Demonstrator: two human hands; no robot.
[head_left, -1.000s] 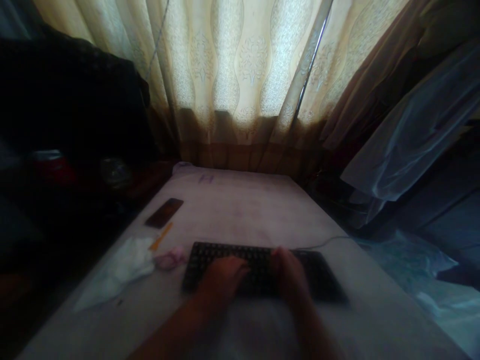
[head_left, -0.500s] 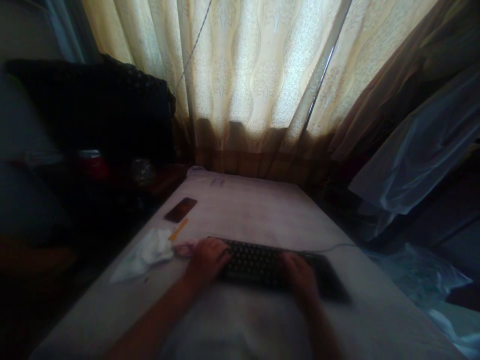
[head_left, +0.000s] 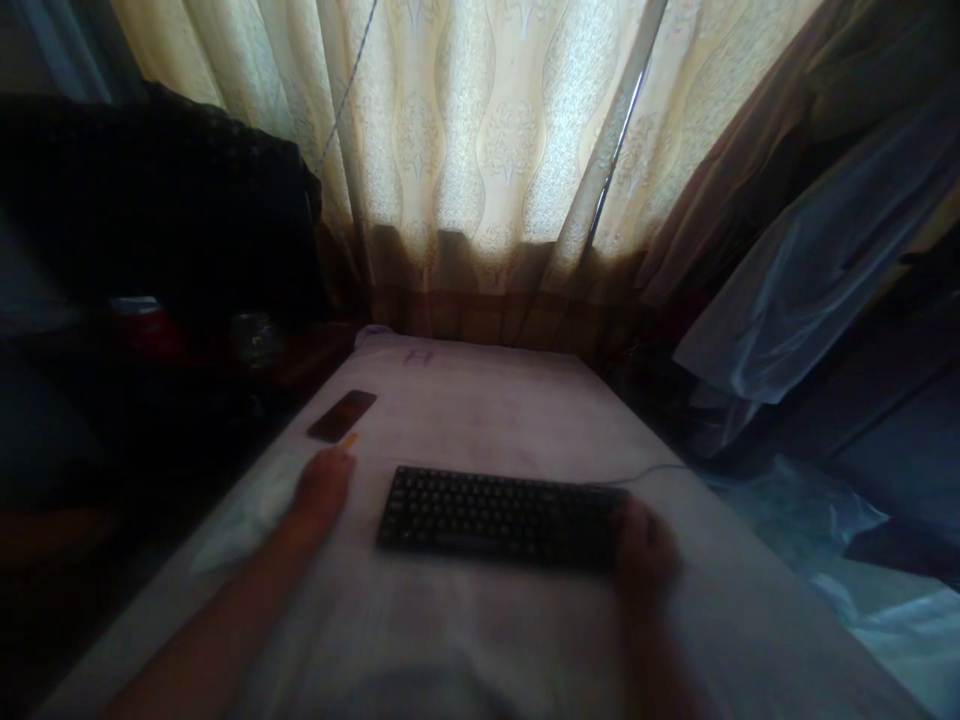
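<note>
A black keyboard (head_left: 495,515) lies on the cloth-covered table in front of me. My right hand (head_left: 646,550) is at its right end, fingers curled against that edge and somewhat blurred. Left of the keyboard and apart from it is my left hand (head_left: 324,488), its fingers closed and low over the table. A thin orange strip (head_left: 350,440) sticks out just beyond those fingers; its lower part is covered by the hand. Crumpled white cloth or tissue (head_left: 251,515) lies beside my left wrist. Past the fingers rests a dark phone (head_left: 342,416).
A pale cloth (head_left: 480,400) covers the table. A thin cable (head_left: 637,475) runs off its right side. In the dark at left stand a screen-like black shape (head_left: 165,220), a red container (head_left: 146,325) and a glass jar (head_left: 256,340). Clear plastic (head_left: 802,510) lies at right; curtains (head_left: 480,150) hang behind.
My left hand has left the keyboard and moved left to the orange strip. My right hand has gone to the keyboard's right end, and the keyboard sits straighter. The crumpled pink thing is no longer visible.
</note>
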